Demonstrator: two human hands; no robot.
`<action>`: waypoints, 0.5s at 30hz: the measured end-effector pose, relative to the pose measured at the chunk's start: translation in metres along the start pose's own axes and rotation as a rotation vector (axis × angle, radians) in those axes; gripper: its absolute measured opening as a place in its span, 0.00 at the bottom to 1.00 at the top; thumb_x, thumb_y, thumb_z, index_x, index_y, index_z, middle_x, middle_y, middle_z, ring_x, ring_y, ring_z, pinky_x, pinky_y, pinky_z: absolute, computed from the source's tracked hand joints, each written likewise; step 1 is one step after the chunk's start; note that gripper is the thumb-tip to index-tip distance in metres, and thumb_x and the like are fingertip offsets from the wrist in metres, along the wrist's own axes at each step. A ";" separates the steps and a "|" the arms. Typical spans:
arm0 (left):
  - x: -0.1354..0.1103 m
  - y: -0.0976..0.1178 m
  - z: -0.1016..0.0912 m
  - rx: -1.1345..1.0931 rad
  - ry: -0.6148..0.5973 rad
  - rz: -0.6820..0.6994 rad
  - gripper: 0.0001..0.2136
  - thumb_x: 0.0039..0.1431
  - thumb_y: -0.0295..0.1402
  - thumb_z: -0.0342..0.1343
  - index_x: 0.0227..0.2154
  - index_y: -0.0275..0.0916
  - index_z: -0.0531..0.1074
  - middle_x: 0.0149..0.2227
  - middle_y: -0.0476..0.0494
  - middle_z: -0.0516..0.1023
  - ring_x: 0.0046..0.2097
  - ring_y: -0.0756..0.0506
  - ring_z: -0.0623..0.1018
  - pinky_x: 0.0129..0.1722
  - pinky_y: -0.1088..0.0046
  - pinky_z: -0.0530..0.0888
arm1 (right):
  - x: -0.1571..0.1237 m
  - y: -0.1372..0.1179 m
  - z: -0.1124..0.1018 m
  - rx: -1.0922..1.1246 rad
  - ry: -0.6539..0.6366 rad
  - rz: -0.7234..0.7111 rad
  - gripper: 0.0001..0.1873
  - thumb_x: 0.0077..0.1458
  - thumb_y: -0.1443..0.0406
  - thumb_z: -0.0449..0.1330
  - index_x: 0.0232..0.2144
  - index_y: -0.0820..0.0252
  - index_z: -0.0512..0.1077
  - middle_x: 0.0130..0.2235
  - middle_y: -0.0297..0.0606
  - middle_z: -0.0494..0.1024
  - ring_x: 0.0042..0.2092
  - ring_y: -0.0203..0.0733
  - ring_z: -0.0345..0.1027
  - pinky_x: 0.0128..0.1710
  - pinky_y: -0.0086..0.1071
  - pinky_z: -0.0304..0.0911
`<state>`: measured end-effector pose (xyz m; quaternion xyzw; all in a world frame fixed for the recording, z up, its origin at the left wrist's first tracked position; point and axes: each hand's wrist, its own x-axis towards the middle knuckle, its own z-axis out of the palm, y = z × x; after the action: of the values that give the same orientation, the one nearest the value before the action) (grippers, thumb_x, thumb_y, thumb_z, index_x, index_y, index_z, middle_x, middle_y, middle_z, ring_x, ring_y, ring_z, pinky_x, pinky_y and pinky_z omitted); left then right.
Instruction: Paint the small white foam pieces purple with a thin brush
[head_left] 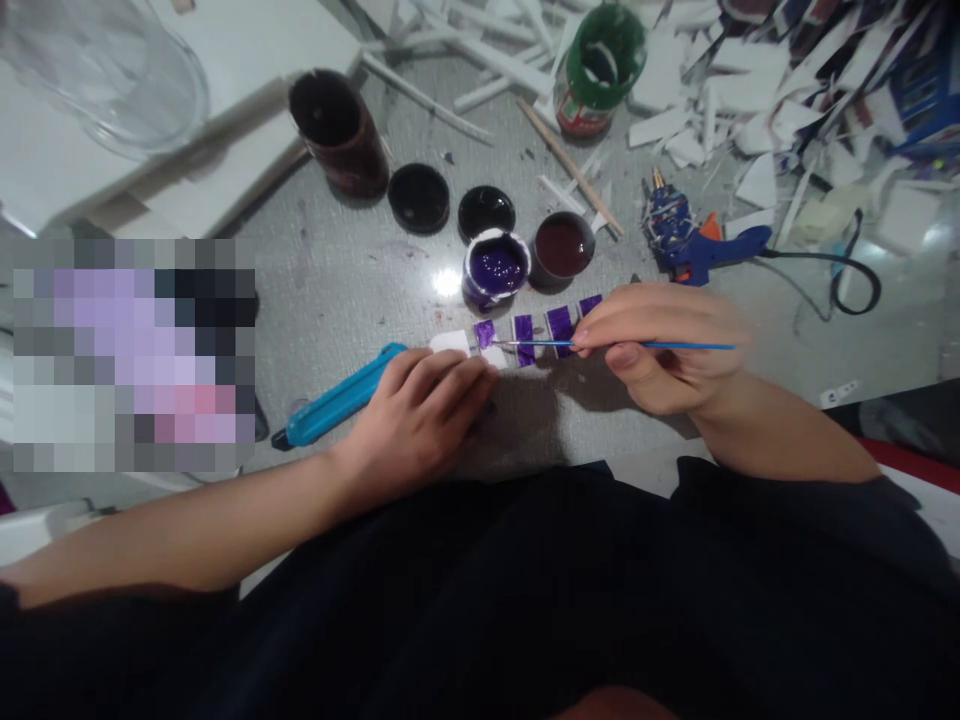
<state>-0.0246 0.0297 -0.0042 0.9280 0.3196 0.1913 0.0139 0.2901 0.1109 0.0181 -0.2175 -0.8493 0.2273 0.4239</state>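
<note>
A white strip (pixel 525 335) with several purple painted bands lies on the grey floor in front of me. My right hand (pixel 660 345) pinches a thin blue paintbrush (pixel 540 344), whose tip rests near the strip's left, unpainted end. My left hand (pixel 424 410) lies with fingers curled and pressed down on that white end, holding the strip still. A small pot of purple paint (pixel 495 268) stands just behind the strip, with a pot of dark red-brown paint (pixel 562 250) beside it.
A blue utility knife (pixel 337 402) lies left of my left hand. Two black lids (pixel 418 197), a dark brown jar (pixel 337 130), a green-rimmed jar (pixel 600 65) and a blue glue gun (pixel 694 240) with cable sit behind. White scraps (pixel 750 100) litter the back right. White boards (pixel 187 110) lie at the left.
</note>
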 end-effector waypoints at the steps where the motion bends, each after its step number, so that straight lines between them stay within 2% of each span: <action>1: -0.001 0.000 0.001 -0.007 0.000 -0.003 0.18 0.85 0.34 0.57 0.67 0.29 0.81 0.58 0.31 0.89 0.61 0.34 0.83 0.64 0.52 0.82 | 0.000 0.000 0.000 0.005 0.006 -0.002 0.10 0.78 0.63 0.67 0.53 0.51 0.89 0.37 0.35 0.91 0.35 0.43 0.87 0.30 0.34 0.81; 4: -0.007 0.001 0.007 -0.054 -0.011 -0.035 0.20 0.82 0.35 0.61 0.70 0.33 0.81 0.61 0.30 0.88 0.63 0.33 0.83 0.65 0.50 0.82 | 0.000 0.002 0.002 0.034 0.044 0.004 0.13 0.77 0.64 0.67 0.58 0.47 0.89 0.38 0.35 0.91 0.34 0.43 0.87 0.29 0.35 0.80; 7: -0.010 0.002 0.011 -0.097 -0.020 -0.061 0.23 0.79 0.34 0.65 0.72 0.37 0.80 0.63 0.31 0.87 0.64 0.31 0.82 0.67 0.47 0.82 | 0.000 0.003 0.003 0.062 0.113 0.001 0.15 0.77 0.66 0.67 0.59 0.52 0.89 0.36 0.36 0.90 0.36 0.42 0.87 0.32 0.34 0.81; 11: -0.009 0.001 0.009 -0.069 -0.009 -0.041 0.21 0.81 0.33 0.63 0.71 0.35 0.81 0.62 0.31 0.88 0.63 0.32 0.82 0.66 0.48 0.82 | -0.002 0.005 0.006 0.099 0.188 0.002 0.13 0.75 0.68 0.67 0.55 0.60 0.90 0.34 0.35 0.88 0.35 0.39 0.86 0.33 0.30 0.81; 15: -0.008 0.001 0.008 -0.057 -0.008 -0.018 0.22 0.81 0.33 0.62 0.71 0.30 0.80 0.61 0.29 0.88 0.63 0.31 0.82 0.66 0.48 0.82 | -0.004 0.010 0.011 0.092 0.339 -0.002 0.13 0.78 0.64 0.66 0.54 0.57 0.91 0.35 0.35 0.88 0.28 0.34 0.80 0.26 0.28 0.75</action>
<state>-0.0270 0.0254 -0.0139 0.9251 0.3221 0.1964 0.0434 0.2851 0.1149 0.0042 -0.2323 -0.7547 0.2257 0.5706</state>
